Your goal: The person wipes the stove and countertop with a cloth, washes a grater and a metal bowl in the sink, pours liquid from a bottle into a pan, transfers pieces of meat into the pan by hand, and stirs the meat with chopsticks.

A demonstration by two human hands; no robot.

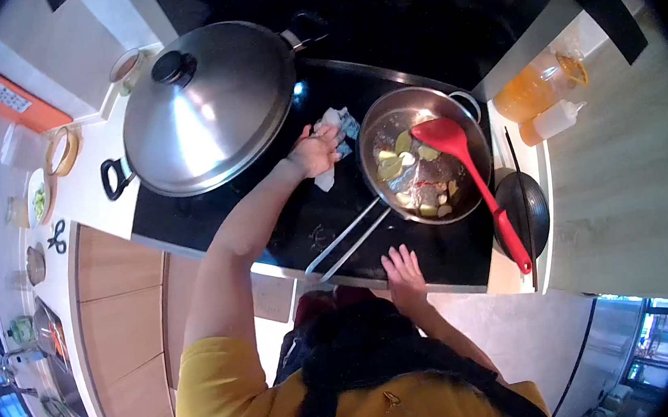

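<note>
My left hand (pixel 317 152) lies on a crumpled white cloth (pixel 326 178) on the black cooktop (pixel 278 222), between a large lidded pan (pixel 217 107) and a frying pan (pixel 368 156); the cloth is partly under my fingers. With its fingers spread, my right hand (pixel 403 268) rests on the cooktop's front edge, below the frying pan, holding nothing. Garlic, pale slices and dark pieces lie in oil in the frying pan. A red spatula (pixel 472 169) leans in it, its handle over the right rim. The pan's long metal handle (pixel 345 240) points toward me, between my hands.
Right of the cooktop are a large oil bottle (pixel 532 90), a squeeze bottle (pixel 553 122), a round black lid (pixel 531 208) and dark chopsticks (pixel 522 189). On the left counter are scissors (pixel 57 236), a plate of greens (pixel 39 199) and a ring-shaped bowl (pixel 63 151).
</note>
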